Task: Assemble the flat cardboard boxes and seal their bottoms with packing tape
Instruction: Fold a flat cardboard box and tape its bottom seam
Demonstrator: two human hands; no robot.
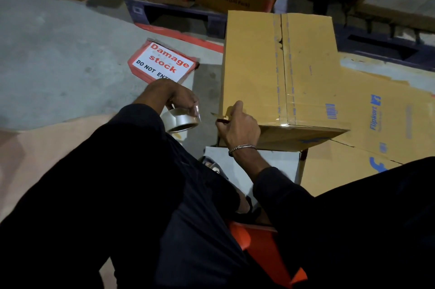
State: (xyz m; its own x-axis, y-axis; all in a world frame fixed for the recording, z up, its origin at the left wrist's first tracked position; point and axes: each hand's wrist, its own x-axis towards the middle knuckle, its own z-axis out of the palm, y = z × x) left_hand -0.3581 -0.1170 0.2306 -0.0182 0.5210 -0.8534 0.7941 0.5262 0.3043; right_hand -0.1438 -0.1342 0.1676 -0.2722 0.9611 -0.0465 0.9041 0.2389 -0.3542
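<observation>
Now left hand fingers curl round tape roll: light, slick; right hand pinches small dark object at box corner: hollow, stiff; grip edges.

Dim indoor light, w/ a cool grey cast; box top at 1 o'clock is brightest; glare on tape roll near centre; dark clothing from 6 to 9 loses detail; wide-angle bending at edges; slight softness throughout.
</observation>
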